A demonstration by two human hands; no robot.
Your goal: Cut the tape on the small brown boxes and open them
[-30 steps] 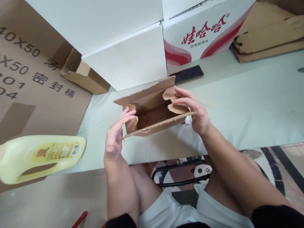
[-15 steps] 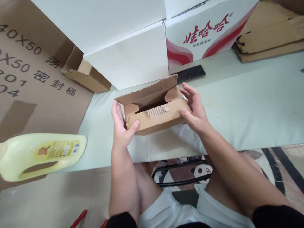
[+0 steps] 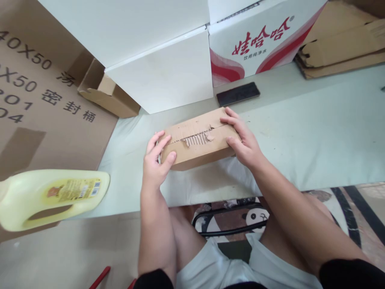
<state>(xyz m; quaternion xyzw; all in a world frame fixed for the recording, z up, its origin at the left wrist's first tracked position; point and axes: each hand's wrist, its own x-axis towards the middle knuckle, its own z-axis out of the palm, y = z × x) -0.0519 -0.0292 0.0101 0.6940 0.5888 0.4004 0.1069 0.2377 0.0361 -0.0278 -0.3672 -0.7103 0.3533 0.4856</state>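
A small brown cardboard box (image 3: 198, 150) lies on the pale green cloth near the table's front edge, its top flaps folded down so they meet along a seam. A torn patch with bare corrugation shows beside that seam. My left hand (image 3: 155, 160) grips the box's left end, fingers over the top and thumb on the near flap. Around the right end is my right hand (image 3: 242, 138), its fingers on the far flap and its thumb on the near one. The inside of the box is hidden.
Behind the box lies a black phone (image 3: 238, 94), before a white box (image 3: 168, 76) and a red-and-white carton (image 3: 255, 52). A yellow bottle (image 3: 54, 196) and a large carton (image 3: 39, 104) stand left. Flattened cardboard (image 3: 345, 48) lies back right.
The box's raised far flap has come down over the opening, covering the inside. The fingers of both hands have moved from the sides onto the top.
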